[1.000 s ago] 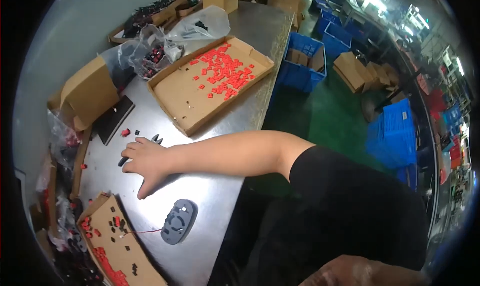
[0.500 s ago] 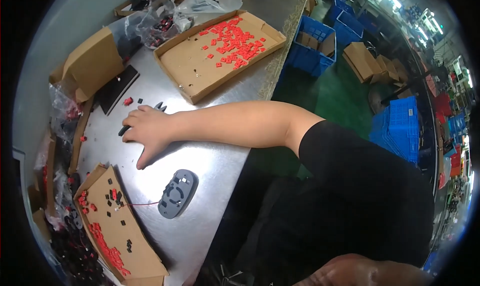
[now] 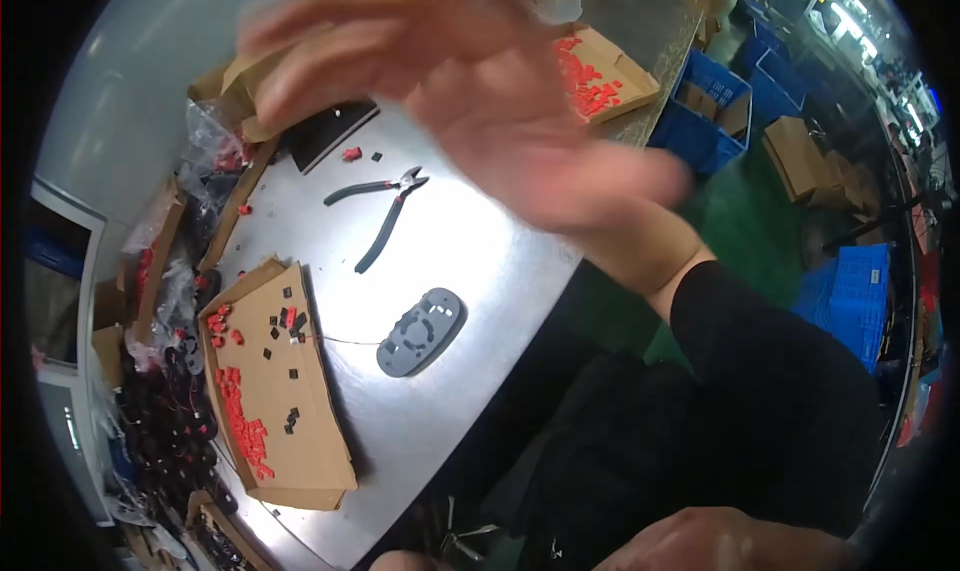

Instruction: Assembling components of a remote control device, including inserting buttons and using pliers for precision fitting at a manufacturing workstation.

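My right hand (image 3: 500, 101) is raised over the table, close to the camera and blurred by motion. Its palm shows, with the fingers stretched apart and nothing in them. Below it, a pair of diagonal cutters (image 3: 383, 233) with dark handles lies on the metal table, its handles spread. Nearer to me rests a grey oval plastic housing (image 3: 410, 348) with cut-outs. A thin wire runs from it to a shallow cardboard tray (image 3: 310, 441) holding red and black small parts. My left hand does not show; a bit of bare skin at the lower edge is too little to identify.
Another cardboard tray (image 3: 630, 66) of red pieces stands at the far side, partly behind my hand. A black flat panel (image 3: 330, 136) and a small red part (image 3: 352, 154) lie beyond the cutters. Blue crates (image 3: 715, 111) and cardboard boxes (image 3: 800, 161) stand on the green floor.
My right hand has let go of the cutters and lifted up toward the camera, turning its palm into sight. The view has shifted, so the table things appear further right.
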A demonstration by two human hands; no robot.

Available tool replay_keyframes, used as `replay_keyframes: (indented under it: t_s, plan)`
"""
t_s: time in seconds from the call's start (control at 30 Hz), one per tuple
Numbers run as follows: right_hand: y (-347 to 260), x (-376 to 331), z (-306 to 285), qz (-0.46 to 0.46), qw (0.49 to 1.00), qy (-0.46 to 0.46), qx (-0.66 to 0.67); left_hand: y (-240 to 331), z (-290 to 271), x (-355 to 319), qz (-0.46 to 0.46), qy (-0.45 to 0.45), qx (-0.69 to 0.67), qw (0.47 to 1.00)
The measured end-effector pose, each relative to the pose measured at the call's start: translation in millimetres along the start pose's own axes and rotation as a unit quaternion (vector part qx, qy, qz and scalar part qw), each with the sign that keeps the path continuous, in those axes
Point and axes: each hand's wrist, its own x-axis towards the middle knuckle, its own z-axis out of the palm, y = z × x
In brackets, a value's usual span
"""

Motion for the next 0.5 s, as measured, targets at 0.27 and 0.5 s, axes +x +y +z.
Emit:
replay_keyframes:
  t_s: [0.27, 0.5]
  plan:
    - [-142, -67, 141, 0.086, 0.99, -0.107, -0.044, 8, 48, -67, -0.027, 0.096, -0.064, 0.993]
    - [-184, -96, 104, 0.043, 0.984, -0.17, -0.016, 23, 21, -99, -0.002, 0.178, 0.018, 0.984]
